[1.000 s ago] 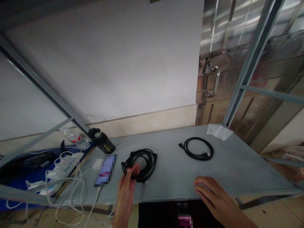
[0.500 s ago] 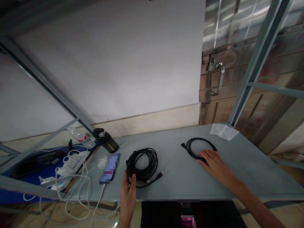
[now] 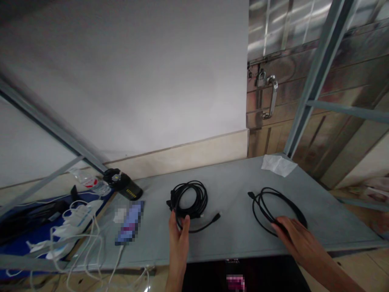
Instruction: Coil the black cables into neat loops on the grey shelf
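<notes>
A thick coil of black cable (image 3: 204, 199) lies on the grey tabletop, its plug end (image 3: 216, 217) trailing out to the right. My left hand (image 3: 178, 233) has its thumb and fingers closed on the near-left side of that coil. Further right is a second, looser loop of black cable (image 3: 281, 195), with a dark connector (image 3: 251, 195) at its left end. My right hand (image 3: 296, 239) is closed on the near side of this loop, and the fingertips are partly hidden beneath the hand.
A phone (image 3: 130, 223) with a white charging cord lies left of the coil, below a black bottle (image 3: 123, 184). Beyond are a clear plastic bottle (image 3: 91, 182) and white power strips (image 3: 75, 219). White tissue (image 3: 278, 164) sits at the back right, near a metal frame post (image 3: 316, 81).
My right hand has moved right and nearer with its cable, whose loop has widened. My left hand and the thick coil have shifted right and slightly away. The camera view has turned slightly.
</notes>
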